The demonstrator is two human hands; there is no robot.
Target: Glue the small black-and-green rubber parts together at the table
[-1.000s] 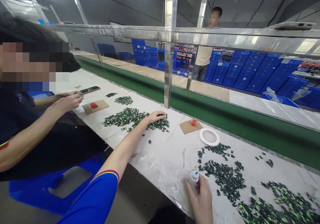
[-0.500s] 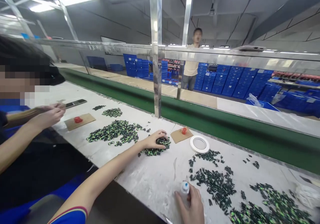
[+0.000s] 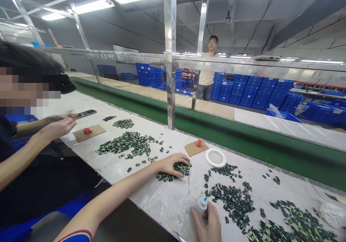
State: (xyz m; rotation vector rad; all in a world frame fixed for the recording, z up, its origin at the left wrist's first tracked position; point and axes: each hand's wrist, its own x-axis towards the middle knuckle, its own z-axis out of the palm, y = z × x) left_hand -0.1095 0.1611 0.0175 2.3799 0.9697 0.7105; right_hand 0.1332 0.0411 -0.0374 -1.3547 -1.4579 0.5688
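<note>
My left hand [image 3: 173, 164] rests on the table with thumb and fingers spread in a curve around a small pile of black-and-green pieces [image 3: 181, 168]. Some of that pile shows below the palm, and part is hidden under the hand. Near the front edge, my right hand [image 3: 207, 222] has thumb and fingers around a small white bottle [image 3: 202, 203] with a blue tip. To its right lie many dark, elongated pieces [image 3: 234, 200]. A larger heap of black-and-green pieces [image 3: 124, 143] spreads left of my left hand.
A roll of white tape [image 3: 207, 159] and a cardboard piece [image 3: 191, 149] with a red cup [image 3: 199, 143] lie beyond my hands. A metal post [image 3: 169, 90] rises beside the green belt [image 3: 216, 132]. A co-worker's hands [image 3: 61, 124] are at left. More pieces [image 3: 305, 216] lie at right.
My left hand has slid right and closer to me, dragging the small pile along and leaving a few stray pieces behind. The bottle in my right hand has tilted slightly. The camera view has shifted a little.
</note>
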